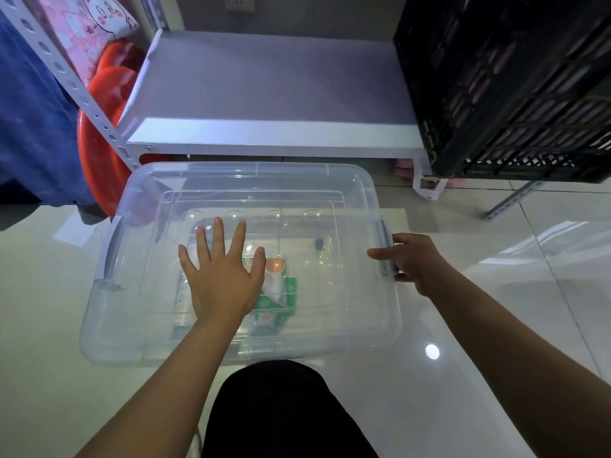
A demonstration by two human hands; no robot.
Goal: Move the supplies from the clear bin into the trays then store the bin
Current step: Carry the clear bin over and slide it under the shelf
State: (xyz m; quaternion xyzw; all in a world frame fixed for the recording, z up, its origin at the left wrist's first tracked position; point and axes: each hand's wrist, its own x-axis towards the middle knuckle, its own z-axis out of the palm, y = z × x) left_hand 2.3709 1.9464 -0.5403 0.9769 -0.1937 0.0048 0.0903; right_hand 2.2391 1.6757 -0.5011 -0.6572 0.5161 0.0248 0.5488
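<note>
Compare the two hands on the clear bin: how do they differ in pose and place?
The left hand lies flat with fingers spread on the middle of the bin lid, while the right hand curls at the right edge.
The left hand grips nothing; the right hand's fingers are at the grey latch, thumb resting on the lid.
Both are bare and touch the same clear bin, which is on the floor.

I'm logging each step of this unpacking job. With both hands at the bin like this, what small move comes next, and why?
Probably release the latch under the right hand. The lid seems closed over the clear bin, the left hand rests flat on it, and the supplies lie sealed beneath.
</note>
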